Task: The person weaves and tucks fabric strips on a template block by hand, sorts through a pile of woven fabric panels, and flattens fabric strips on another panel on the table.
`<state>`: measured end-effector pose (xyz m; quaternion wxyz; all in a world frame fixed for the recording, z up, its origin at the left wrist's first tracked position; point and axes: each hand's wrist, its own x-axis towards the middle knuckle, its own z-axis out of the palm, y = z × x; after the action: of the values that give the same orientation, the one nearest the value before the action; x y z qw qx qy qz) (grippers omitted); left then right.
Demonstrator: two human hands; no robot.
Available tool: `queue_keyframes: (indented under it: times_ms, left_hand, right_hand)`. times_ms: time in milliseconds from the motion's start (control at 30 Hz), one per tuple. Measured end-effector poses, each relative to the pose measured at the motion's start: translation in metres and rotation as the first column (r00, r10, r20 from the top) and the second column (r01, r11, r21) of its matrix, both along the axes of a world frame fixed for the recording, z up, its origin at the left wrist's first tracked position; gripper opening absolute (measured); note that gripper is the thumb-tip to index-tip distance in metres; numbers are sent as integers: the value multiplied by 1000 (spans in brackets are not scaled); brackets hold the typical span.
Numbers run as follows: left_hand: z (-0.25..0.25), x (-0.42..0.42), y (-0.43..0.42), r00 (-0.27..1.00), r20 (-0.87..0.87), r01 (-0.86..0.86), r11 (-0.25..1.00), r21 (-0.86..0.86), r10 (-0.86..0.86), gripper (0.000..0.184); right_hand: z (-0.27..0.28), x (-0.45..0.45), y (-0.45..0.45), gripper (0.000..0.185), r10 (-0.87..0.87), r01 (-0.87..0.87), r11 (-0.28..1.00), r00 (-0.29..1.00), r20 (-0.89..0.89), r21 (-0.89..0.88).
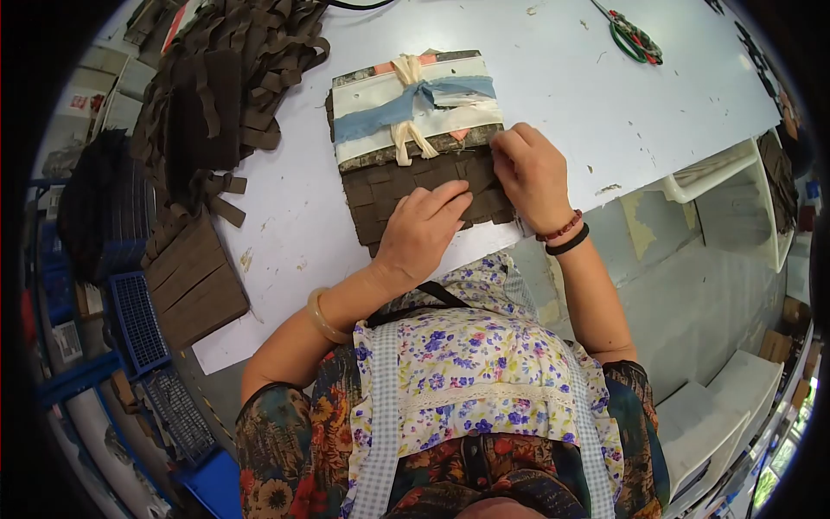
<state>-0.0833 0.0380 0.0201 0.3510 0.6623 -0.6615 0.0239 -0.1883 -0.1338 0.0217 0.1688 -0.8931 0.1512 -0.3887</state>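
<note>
White tabletop point(545, 86): L hand point(424, 227) rests on brown weave point(376, 199), grip unclear; R hand point(534, 173) curls at its edge, can't tell if pinching; best keep weave flat & snug.

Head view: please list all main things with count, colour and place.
Table: one, white, centre.
Woven piece: one, brown, table's near edge.
Tied bundle: one, white with blue and cream ties, on woven piece.
Strip pile: one, brown, table's left.
Panel: one, brown, table's left edge.
Scissors: one, green and red, far right.
Bins: at least two, white, right.
Crates: several, blue and dark, left.
Apron: one, white floral, worn.
Left hand: one, bare, on woven piece.
Right hand: one, bare, woven piece's right edge.
</note>
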Motion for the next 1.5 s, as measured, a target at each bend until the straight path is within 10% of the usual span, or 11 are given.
queue_keyframes:
  times_ms: [100, 167, 200, 300, 467, 767, 1500]
  left_hand:
    - [-4, 1, 1, 996, 91, -14, 997, 71, 8, 33]
    - [-4, 0, 1, 996, 89, -13, 998, 54, 8, 30]
    - [-5, 0, 1, 996, 86, -9, 998, 54, 5, 30]
    - [-5, 3, -1, 996, 93, -8, 998, 58, 3, 30]
    - [-9, 2, -5, 995, 95, -17, 1000, 23, 15, 29]
    - [-9, -6, -8, 997, 74, -24, 999, 25, 22, 30]
    - [-17, 2, -25, 993, 113, -38, 997, 64, 31, 29]
  right_hand:
    - [-3, -17, -3, 6, 114, -129, 918, 991, 64, 375]
    - [-1, -31, -8, 5, 285, -237, 467, 952, 108, 852]
    - [10, -33, -5, 8, 249, -140, 452, 968, 26, 881]
    - [-2, -18, -7, 8, 61, -53, 780, 998, 9, 623]
    - [11, -1, -5, 28, 30, 128, 928, 910, -414, 349]
    - [6, 8, 0, 9, -197, 179, 942, 980, -36, -285]
    - [4, -29, 11, 22, -77, 108, 948, 991, -113, 300]
